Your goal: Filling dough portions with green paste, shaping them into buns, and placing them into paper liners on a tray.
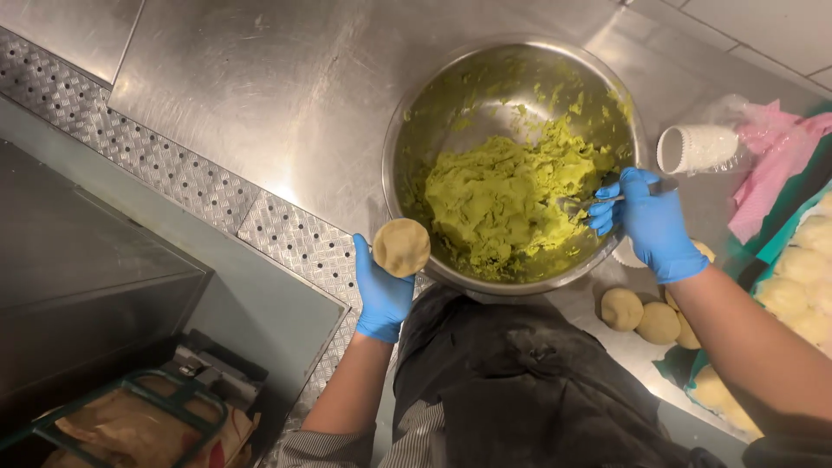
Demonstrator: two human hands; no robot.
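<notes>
- The steel counter (286,95) carries everything; I stand at its near edge, and a perforated drain strip (173,178) runs aslant across its left part.
- The big steel mixing bowl (416,130) sits on the counter just beyond the near edge, right in front of me, between my two hands.
- The mound of green filling (498,199) lies heaped in the bowl's near half, with smears up the far wall.
- My right hand (650,221), in a blue glove, reaches over the bowl's right rim and is closed around the handle of a spoon (582,204). The spoon's long axis runs roughly level, right to left, with its working end dug into the right side of the mound.
- My left hand (381,290), also gloved in blue, is cupped under a flattened dough disc (401,247), fingers curled round its edge, and holds it face-up just outside the bowl's near-left rim.
- So the filling lies to the right of the disc and a little beyond it, and the loaded end of the spoon points toward it across the mound; the right hand is the one nearer the filling.
- Plain dough balls (641,316) sit on the counter at my right, near the near edge, just beside the bowl.
- A white paper cup (698,147) lies on its side toward the right edge, next to a pink cloth (771,173).
</notes>
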